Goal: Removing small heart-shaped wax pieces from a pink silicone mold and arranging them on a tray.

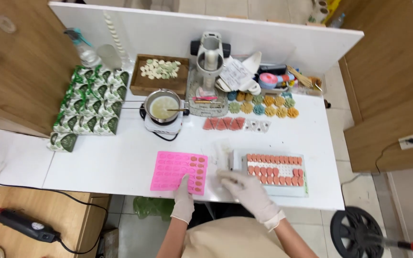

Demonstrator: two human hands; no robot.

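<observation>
Left hand [183, 193] flat, open, pressing pink mould [179, 172] at worktop's [120, 157] 6 o'clock. Right hand [244, 187], grip unclear, beside tray [276, 169] of red pieces at 5. Looks like de-moulding; next needs careful pinch.

Both gloved hands reach forward, left hand [183, 197] flat with fingers extended, right hand [245, 187] curled in a loose grip.

Head-height view, steeply down onto table [120, 162]

The pink silicone mould [179, 171] looks matt and soft, the white table [120, 157] smooth and faintly glossy. Both hands wear thin white latex-like gloves. The small saucepan [163, 106] is shiny metal; the tray [159, 75] is bare wood.
</observation>
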